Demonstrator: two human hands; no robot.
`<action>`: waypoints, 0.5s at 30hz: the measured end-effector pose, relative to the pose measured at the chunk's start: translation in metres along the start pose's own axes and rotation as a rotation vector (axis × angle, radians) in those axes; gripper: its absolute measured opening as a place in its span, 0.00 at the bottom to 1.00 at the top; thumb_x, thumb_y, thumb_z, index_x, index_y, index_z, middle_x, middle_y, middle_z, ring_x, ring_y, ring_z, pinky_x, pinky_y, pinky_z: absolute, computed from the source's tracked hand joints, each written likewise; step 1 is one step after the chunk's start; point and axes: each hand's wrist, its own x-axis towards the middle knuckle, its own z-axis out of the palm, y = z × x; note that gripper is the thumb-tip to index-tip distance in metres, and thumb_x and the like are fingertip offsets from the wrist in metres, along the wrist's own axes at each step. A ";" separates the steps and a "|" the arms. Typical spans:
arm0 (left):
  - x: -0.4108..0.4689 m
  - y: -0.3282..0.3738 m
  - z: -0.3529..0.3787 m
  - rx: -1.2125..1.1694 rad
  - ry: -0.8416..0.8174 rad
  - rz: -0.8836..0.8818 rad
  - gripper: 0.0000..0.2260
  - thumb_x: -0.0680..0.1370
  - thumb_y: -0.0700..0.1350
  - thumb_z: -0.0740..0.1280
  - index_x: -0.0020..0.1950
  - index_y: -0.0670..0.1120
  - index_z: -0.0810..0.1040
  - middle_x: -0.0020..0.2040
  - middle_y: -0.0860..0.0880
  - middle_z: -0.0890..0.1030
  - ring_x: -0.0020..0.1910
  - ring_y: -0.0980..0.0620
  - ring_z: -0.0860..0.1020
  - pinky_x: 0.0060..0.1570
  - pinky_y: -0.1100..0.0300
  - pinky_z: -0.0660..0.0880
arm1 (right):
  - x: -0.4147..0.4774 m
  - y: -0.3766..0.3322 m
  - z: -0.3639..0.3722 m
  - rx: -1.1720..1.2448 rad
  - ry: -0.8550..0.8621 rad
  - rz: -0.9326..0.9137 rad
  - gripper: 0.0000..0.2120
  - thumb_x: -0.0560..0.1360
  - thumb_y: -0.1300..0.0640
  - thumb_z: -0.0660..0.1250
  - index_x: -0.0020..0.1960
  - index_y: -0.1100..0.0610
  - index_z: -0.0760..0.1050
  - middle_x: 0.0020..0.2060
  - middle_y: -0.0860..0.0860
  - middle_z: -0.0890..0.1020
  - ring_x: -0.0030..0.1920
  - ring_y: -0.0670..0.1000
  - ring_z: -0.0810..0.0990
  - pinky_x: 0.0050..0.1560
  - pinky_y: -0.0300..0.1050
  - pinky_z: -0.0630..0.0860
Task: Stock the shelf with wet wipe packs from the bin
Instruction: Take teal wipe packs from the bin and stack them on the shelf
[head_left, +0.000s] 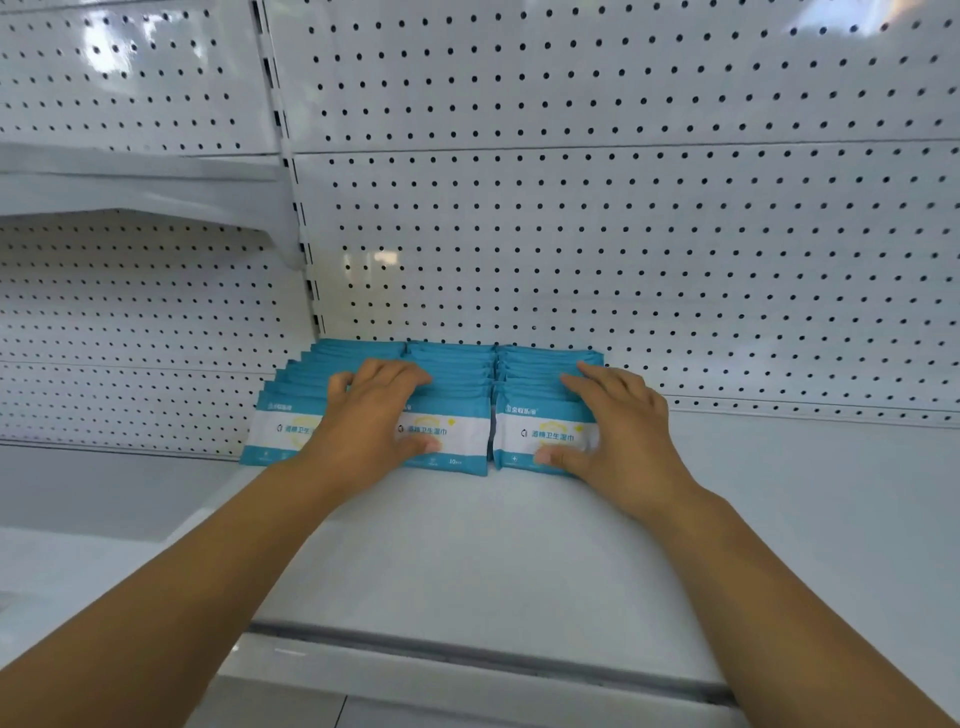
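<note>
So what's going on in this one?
A person has both hands on three rows of packs that stand at the back of a white shelf, against the pegboard. The left hand lies across the left and middle rows, the right hand on the right row, thumbs on the front packs. It looks like squaring up the rows.

Wet wipe packs (447, 387) on shelf (467, 561), before pegboard (623, 234).

wet wipe packs (452, 441) | teal-white, three upright rows | white shelf (467, 545), against back
</note>
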 end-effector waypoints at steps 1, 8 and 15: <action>-0.001 0.003 -0.002 -0.018 0.003 0.008 0.32 0.72 0.58 0.75 0.72 0.53 0.70 0.71 0.55 0.71 0.71 0.55 0.63 0.68 0.58 0.51 | 0.001 -0.002 -0.004 -0.003 0.007 -0.004 0.42 0.66 0.33 0.74 0.75 0.47 0.67 0.76 0.44 0.65 0.76 0.47 0.57 0.75 0.46 0.47; -0.007 0.070 -0.022 -0.227 0.033 0.049 0.29 0.74 0.57 0.74 0.73 0.54 0.71 0.70 0.58 0.70 0.72 0.53 0.64 0.72 0.56 0.57 | -0.035 0.011 -0.075 0.095 0.012 0.089 0.36 0.71 0.38 0.73 0.75 0.48 0.68 0.73 0.44 0.69 0.74 0.43 0.61 0.70 0.36 0.54; -0.008 0.185 0.004 -0.423 -0.044 0.248 0.29 0.74 0.59 0.72 0.73 0.52 0.72 0.71 0.53 0.73 0.71 0.55 0.68 0.68 0.64 0.61 | -0.119 0.059 -0.171 -0.133 -0.056 0.255 0.32 0.74 0.33 0.65 0.74 0.46 0.68 0.73 0.41 0.71 0.73 0.43 0.66 0.71 0.40 0.62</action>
